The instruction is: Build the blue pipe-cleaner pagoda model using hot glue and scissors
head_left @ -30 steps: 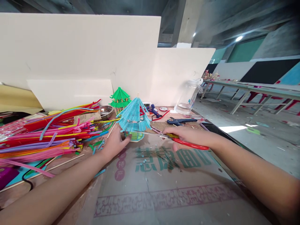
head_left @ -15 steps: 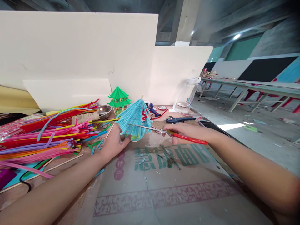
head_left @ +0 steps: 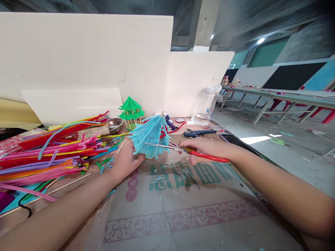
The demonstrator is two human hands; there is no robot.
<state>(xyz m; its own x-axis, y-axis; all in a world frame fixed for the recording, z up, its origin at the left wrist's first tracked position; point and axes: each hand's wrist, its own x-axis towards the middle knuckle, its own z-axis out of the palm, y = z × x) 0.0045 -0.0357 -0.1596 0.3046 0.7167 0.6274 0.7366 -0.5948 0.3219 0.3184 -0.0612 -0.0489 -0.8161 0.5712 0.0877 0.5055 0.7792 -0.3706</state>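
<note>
A light-blue cone of pipe cleaners (head_left: 150,134), shaped like a pointed roof with a stick tip at its top, leans to the right above the work surface. My left hand (head_left: 127,160) is closed at its lower left edge; the fingertips are hidden behind it. Scissors with red handles (head_left: 210,156) are in my right hand (head_left: 202,146), their blades pointing left across the cone's lower edge. Small blue offcuts (head_left: 157,180) lie on the printed plastic sheet (head_left: 188,218) below.
Bundles of coloured pipe cleaners (head_left: 60,150) crowd the left side. Behind the cone stand a green tiered pagoda (head_left: 131,113) and a metal bowl (head_left: 115,125). Blue-handled pliers (head_left: 200,133) and a clear water bottle (head_left: 206,106) are at the back right, before white boards (head_left: 86,52).
The blue cone has tilted, its tip moving a little right and down. Both hands keep their hold. The whole view has shifted slightly.
</note>
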